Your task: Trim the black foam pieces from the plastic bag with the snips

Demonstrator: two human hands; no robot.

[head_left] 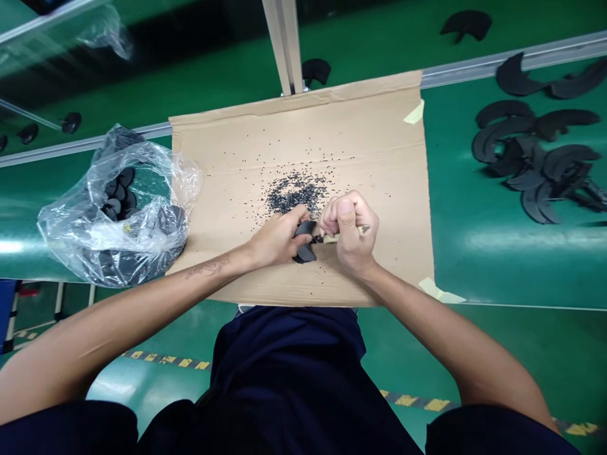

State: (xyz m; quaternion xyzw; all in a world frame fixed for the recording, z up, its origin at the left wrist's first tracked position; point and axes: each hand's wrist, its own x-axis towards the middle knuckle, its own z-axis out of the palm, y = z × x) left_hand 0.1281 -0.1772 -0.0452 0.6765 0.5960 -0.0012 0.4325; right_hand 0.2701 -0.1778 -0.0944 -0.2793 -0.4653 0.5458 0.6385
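My left hand (277, 239) is closed around a small black curved rubber part (305, 241), holding it just above a sheet of brown cardboard (370, 158). My right hand (349, 229) is clenched on a slim trimming tool (337, 237) whose tip touches the part's edge. Both hands meet near the cardboard's front middle. A heap of tiny black shavings (296, 191) lies on the cardboard just beyond my hands.
A crumpled clear plastic bag (118, 208) with several black parts sits at the left on the green bench. A pile of black curved parts (535, 158) lies at the right. A metal post (286, 44) rises behind the cardboard. A rail (474, 65) crosses the bench.
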